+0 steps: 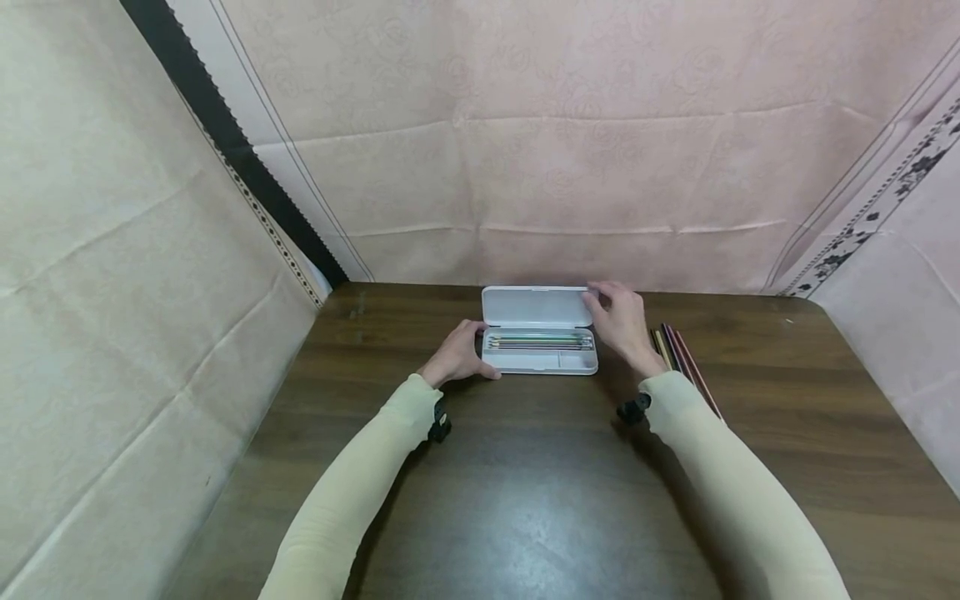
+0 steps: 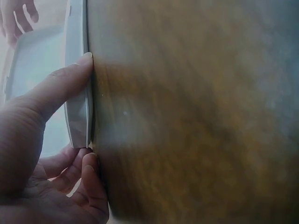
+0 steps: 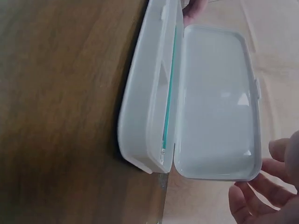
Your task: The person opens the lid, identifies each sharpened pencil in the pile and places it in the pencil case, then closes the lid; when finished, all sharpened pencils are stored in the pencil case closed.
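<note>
A white pencil case (image 1: pixel 525 362) sits on the table with its lid (image 1: pixel 536 307) raised. Several slim pencils (image 1: pixel 540 342) lie side by side in it, and a small divider shows at its right end. My left hand (image 1: pixel 461 354) grips the left end of the case. In the left wrist view its thumb (image 2: pixel 65 81) lies along the front wall, while the other fingers bend round the end. At the lid's right corner, my right hand (image 1: pixel 618 321) holds the edge, its fingertips (image 3: pixel 261 184) curled at that corner in the right wrist view.
Several coloured pencils (image 1: pixel 686 358) lie on the brown wooden table (image 1: pixel 525 483), right of the right hand and partly behind the sleeve. Pale patterned cloth (image 1: pixel 525 175) hangs behind the table's far edge and at both sides.
</note>
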Tool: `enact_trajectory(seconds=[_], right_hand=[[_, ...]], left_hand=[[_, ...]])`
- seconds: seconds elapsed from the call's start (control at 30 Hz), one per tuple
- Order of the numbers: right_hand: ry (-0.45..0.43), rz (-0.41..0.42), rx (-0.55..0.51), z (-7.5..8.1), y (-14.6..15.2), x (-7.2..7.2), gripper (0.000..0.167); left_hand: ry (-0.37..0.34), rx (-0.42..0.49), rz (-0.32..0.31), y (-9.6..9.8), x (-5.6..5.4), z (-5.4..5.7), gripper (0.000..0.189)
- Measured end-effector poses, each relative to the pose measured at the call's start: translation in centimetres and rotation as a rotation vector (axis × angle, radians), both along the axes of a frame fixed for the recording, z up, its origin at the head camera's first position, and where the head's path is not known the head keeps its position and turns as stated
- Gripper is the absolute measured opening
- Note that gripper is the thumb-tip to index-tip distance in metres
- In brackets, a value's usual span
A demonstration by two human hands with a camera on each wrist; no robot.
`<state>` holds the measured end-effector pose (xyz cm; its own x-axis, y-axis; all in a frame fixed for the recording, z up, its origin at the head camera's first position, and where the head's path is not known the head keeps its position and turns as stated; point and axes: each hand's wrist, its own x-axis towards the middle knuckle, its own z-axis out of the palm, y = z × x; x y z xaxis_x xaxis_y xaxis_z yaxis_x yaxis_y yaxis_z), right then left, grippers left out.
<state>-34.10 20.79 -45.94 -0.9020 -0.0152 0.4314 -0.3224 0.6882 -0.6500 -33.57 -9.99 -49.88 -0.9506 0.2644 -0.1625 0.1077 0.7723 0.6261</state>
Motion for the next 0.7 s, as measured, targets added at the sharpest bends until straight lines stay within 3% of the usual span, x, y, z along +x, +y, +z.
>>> enact_trajectory(seconds=[0.2, 0.33, 0.53, 0.7], right_hand=[[-0.005, -0.021, -0.032, 0.1, 0.5, 1.0, 0.026], [-0.182, 0.017, -0.037, 0.5, 1.4, 2.1, 0.032], [-0.504, 0.151, -0.01, 0.0, 2.8, 3.1, 0.051], [-0.571, 0.207, 0.062, -1.4, 3.1, 3.4, 0.071]], left_hand=[[0.0, 0.011, 0.012, 0.2, -0.1, 0.0, 0.101], [-0.007, 0.037, -0.011, -0.2, -0.1, -0.1, 0.108], [-0.017, 0.13, -0.045, -1.3, 0.0, 0.1, 0.114], [-0.052, 0.123, -0.059, -1.8, 0.0, 0.3, 0.101]])
